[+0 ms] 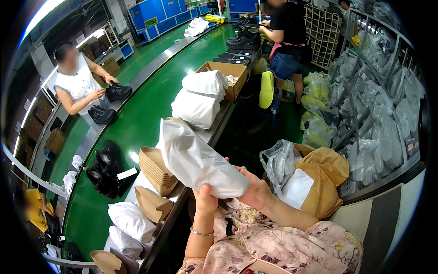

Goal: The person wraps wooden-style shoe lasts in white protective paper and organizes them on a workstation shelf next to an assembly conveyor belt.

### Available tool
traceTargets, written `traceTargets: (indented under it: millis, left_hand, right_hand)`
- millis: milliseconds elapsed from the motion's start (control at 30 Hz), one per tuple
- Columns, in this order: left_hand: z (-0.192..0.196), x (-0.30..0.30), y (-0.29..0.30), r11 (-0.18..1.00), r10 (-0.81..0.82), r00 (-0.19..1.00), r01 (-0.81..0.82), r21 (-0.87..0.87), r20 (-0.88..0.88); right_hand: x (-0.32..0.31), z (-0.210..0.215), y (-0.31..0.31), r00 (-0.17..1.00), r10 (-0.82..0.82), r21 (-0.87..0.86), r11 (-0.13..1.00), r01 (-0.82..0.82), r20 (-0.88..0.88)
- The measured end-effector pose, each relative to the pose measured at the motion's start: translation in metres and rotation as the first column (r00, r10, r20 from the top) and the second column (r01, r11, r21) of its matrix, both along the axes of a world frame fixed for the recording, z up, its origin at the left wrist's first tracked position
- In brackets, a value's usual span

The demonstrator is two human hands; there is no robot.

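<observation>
In front of me, a white paper-wrapped bundle (196,160) slants over the near edge of the conveyor table. My left hand (205,199) grips its lower edge with the thumb on top. Around the near end, the fingers of my right hand (253,188) are closed. What the paper covers is hidden. Just left of the bundle stand a stack of brown cardboard inserts (155,171) and a single folded cardboard insert (152,203). Beyond it are white paper-wrapped bundles (195,108), piled on the table edge.
Black shoes (106,166) lie on the green belt (137,123). More white bundles (132,222) sit at the lower left. A cardboard box (236,78) stands farther along. Brown paper (326,182) is at my right, near a metal rack (360,105). Across the belt, a person handles black shoes.
</observation>
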State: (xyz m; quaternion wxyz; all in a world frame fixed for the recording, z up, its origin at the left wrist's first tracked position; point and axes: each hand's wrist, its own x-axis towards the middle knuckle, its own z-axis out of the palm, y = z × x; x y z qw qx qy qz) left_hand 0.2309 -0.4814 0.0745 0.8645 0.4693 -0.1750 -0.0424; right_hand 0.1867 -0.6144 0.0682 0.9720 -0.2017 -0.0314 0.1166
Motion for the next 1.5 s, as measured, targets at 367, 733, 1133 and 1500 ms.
traceTargets:
  millis: [367,733,1133,1500]
  left_hand:
    - [-0.005,0.004,0.005,0.976,-0.132,0.991,0.135,-0.173,0.031]
    - [-0.012,0.002,0.005,0.986,-0.153,0.988,0.151,-0.069,-0.023]
    - [-0.038,0.008,0.011,0.944,0.058,0.942,-0.16,-0.288,-0.332]
    - [-0.021,-0.019,0.036,0.914,0.406,0.914,-0.405,-0.024,0.025]
  right_hand:
    - [0.012,-0.013,0.005,0.989,0.136,0.103,0.986,-0.129,-0.065]
    - [0.017,-0.001,0.006,0.989,0.139,0.228,0.962,-0.148,0.058]
    - [0.028,-0.019,0.01,0.848,-0.342,-0.776,0.362,0.516,0.405]
    - [0.008,0.001,0.062,0.576,-0.194,-0.564,0.115,0.817,0.794]
